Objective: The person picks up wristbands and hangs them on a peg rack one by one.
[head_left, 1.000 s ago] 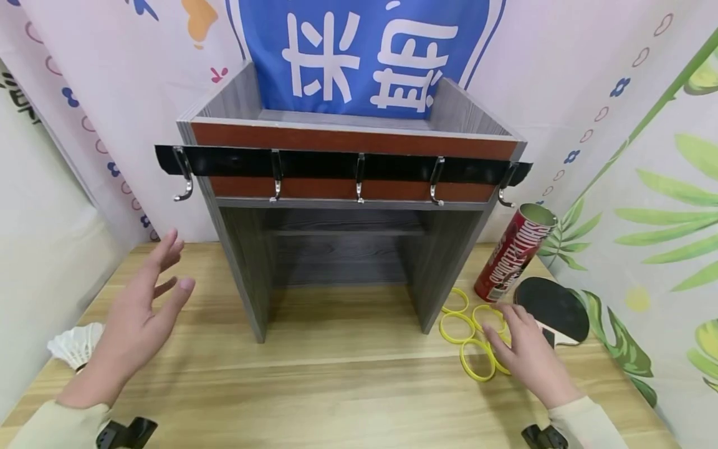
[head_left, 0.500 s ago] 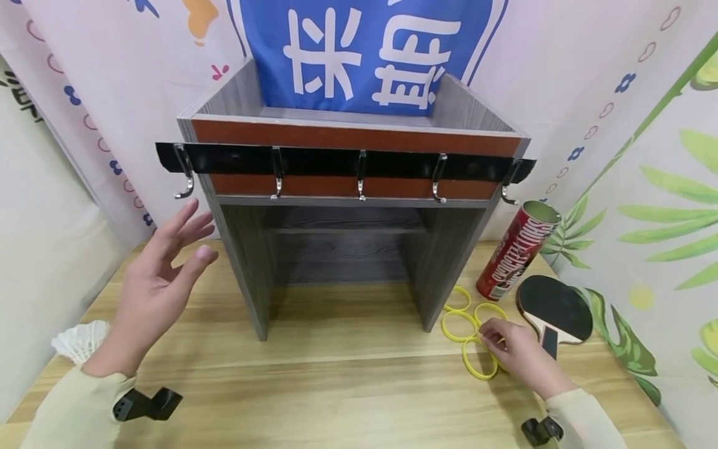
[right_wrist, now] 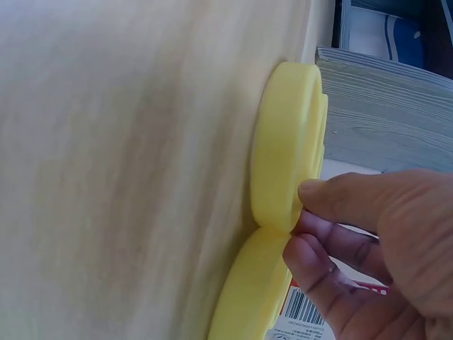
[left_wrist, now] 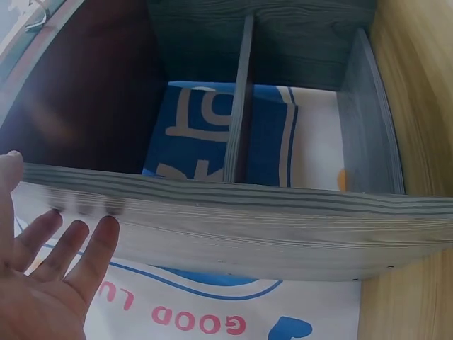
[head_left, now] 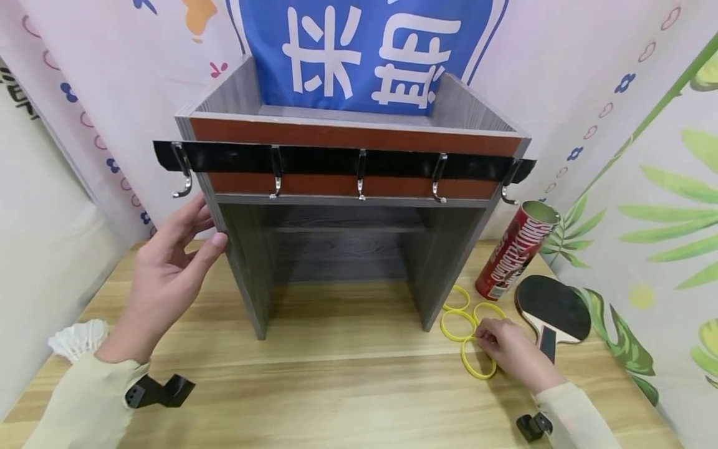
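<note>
My left hand (head_left: 168, 274) is at the left side of a grey wooden shelf unit (head_left: 238, 262). Its thumb lies by the front edge, and the extended fingers reach along the outer side panel (left_wrist: 233, 237) in the left wrist view. On the table at right, my right hand (head_left: 513, 352) pinches a yellow ring (right_wrist: 283, 142) between thumb and fingers. Another yellow ring (right_wrist: 251, 290) lies against it in the right wrist view. More yellow rings (head_left: 462, 357) lie flat to the left of this hand, some partly hidden by it.
A black strip (head_left: 320, 163) with several metal hooks crosses the shelf's front and juts out at both ends. Behind the right hand stand a red open tube (head_left: 513, 252) and a black table tennis paddle (head_left: 552, 308). A white shuttlecock (head_left: 77, 340) lies at left.
My left hand has moved right and forward to the shelf's side. My right hand has lowered onto the rings, its fingers drawing together to pinch one. The shelf stays in place.
</note>
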Demonstrator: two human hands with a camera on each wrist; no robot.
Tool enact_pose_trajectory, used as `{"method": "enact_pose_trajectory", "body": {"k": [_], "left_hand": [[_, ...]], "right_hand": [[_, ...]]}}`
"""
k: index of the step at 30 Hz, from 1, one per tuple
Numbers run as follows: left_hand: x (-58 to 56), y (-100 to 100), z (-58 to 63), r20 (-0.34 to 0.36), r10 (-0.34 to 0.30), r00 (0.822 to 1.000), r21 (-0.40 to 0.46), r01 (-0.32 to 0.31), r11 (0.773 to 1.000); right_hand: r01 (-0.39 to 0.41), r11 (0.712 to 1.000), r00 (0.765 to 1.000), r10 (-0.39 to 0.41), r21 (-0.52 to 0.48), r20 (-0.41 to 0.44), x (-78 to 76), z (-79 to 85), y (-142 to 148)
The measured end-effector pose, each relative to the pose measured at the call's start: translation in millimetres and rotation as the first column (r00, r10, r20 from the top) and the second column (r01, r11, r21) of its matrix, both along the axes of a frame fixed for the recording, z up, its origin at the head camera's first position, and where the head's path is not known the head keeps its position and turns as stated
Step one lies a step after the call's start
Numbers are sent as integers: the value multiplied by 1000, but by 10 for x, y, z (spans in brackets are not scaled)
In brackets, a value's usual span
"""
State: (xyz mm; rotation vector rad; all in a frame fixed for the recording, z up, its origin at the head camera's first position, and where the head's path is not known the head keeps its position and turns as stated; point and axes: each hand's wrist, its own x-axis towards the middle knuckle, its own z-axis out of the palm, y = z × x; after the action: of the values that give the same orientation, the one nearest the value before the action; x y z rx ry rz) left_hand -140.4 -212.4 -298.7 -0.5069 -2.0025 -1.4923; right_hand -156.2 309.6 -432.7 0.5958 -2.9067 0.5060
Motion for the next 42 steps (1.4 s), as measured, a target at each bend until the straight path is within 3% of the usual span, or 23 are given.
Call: {"method": "enact_pose_trajectory", "body": {"k": [6,14,25,29,35,42], "left_hand": [[-5,32,21,-1,27,1000,-12,-27,1000],[-54,52,51,-63,-40,997,72,44,996],[-60,37,67,-96,-72,993,67,79,995],[-57,24,64,-96,-103,990,97,112,989],[-59,11,34,-87,-98,991,95,106,990],[-83,12,36,-106,-128,986,106,139,985]], "right_hand": [[11,1000,1000,-11,24,13,0,-4,-17],[-3,999,1000,3,33,1,9,-26,0],[-22,1000,1000,22,19,14,44,49,-29],[-77,997,997,77,-4,31,65,107,-26],[-174,983,981,178,-58,75,97,156,-2],[-178,965,968,207,-193,144,125,207,-45]]}}
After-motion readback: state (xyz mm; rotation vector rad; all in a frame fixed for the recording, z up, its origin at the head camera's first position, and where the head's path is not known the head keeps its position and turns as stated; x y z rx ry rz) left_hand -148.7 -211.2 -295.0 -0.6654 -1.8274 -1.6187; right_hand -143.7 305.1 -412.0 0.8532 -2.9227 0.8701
